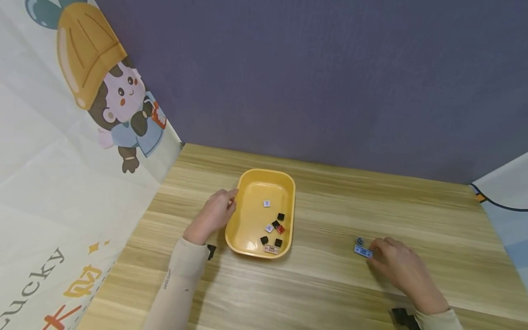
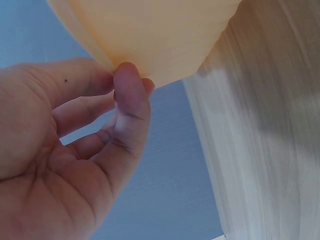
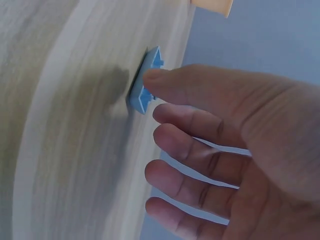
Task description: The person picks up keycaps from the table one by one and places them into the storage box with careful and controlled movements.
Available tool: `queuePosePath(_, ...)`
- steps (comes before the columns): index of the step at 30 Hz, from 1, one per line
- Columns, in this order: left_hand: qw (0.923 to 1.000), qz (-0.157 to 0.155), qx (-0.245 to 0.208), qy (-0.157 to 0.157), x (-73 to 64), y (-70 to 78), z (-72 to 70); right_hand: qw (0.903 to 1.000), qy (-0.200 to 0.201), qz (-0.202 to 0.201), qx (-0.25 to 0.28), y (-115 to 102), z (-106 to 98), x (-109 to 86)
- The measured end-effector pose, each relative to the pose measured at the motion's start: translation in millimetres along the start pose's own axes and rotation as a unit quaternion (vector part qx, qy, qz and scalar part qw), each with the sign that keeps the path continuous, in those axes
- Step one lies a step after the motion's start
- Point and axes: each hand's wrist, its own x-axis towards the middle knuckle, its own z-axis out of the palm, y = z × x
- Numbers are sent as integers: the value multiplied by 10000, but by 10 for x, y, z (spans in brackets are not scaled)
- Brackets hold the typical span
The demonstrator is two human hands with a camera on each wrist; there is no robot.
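Note:
My left hand (image 1: 212,215) pinches the left rim of a yellow tray (image 1: 232,236) between thumb and fingers; the left wrist view shows the tips meeting at the tray's edge (image 2: 95,45). Inside the tray lie several small keycaps, among them a white one (image 1: 266,203), a red one (image 1: 280,229) and a black one (image 1: 281,216). On the table at right, my right hand (image 1: 402,268) is at a wide blue keycap (image 1: 362,251). In the right wrist view the thumb overlaps this blue keycap (image 3: 141,82), whose stems show, while the other fingers are spread and loosely bent.
A small dark blue-grey keycap (image 1: 360,240) lies just behind the wide blue one. The wooden table (image 1: 321,284) meets a dark blue panel (image 1: 330,91) at the back. A printed white sheet (image 1: 62,192) stands at left, and a black cable (image 1: 501,206) runs at right.

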Motion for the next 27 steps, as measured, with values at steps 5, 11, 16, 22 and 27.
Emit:
queuePosePath(5, 10000, 6, 37, -6, 8, 0, 0, 9993, -247, 261, 59, 7, 13, 31)
queuePosePath(11, 10000, 23, 46, -23, 7, -5, 2, 9985, -390, 361, 151, 20, 46, 50)
queuePosePath(16, 10000, 1, -9, -41, 1, -9, -1, 9984, -380, 377, 203, 30, 77, 56)
queuePosePath(22, 10000, 1, -33, -60, -2, -22, -2, 9988, -311, 319, 180, 16, 80, 73)
queuePosePath(27, 9999, -68, -49, -102, 1, -20, -1, 9991, -330, 178, 188, -61, 51, 108)
